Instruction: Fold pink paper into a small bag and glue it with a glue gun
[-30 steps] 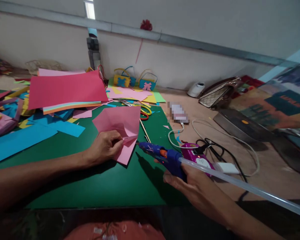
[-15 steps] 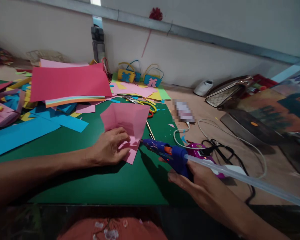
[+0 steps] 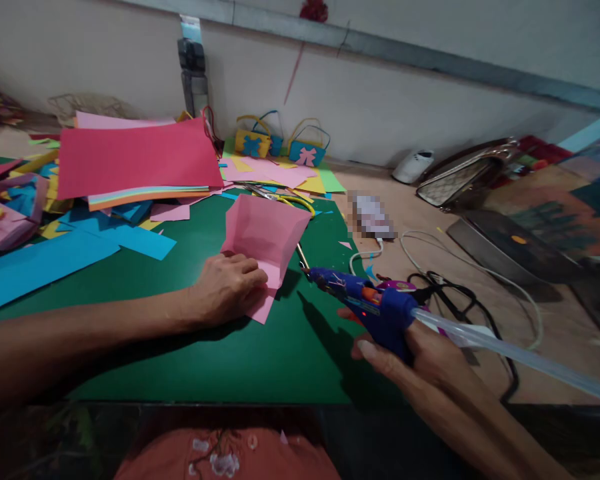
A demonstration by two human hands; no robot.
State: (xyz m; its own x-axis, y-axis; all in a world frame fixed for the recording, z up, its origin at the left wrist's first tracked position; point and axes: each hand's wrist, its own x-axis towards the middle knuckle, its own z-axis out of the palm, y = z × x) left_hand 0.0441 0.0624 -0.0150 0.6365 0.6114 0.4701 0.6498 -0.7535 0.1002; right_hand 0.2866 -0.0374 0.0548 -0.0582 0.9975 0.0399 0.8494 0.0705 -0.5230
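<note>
My left hand (image 3: 233, 283) is closed on the lower left part of a folded pink paper (image 3: 267, 237), its fingers pressing a fold. The sheet stands up partly, like an open box, with one flap lying towards me on the green board (image 3: 180, 360). In my right hand (image 3: 415, 367) is a blue glue gun (image 3: 365, 300), a long clear glue stick (image 3: 510, 357) jutting from its back. Its nozzle points left, a short way off the paper. Behind the paper lie scissors (image 3: 303, 202) with yellow handles, partly hidden.
Stacked coloured paper (image 3: 140, 157) and blue strips (image 3: 45, 270) lie to the left. Small paper bags (image 3: 305, 153) with bows stand at the back. On the right are a phone (image 3: 373, 215) with a white cable, black cords (image 3: 455, 307) and a brown case (image 3: 510, 247).
The glue gun has drawn back to the right, its nozzle leaving the paper's edge. My left hand has shifted slightly right, and the paper's sides stand more upright.
</note>
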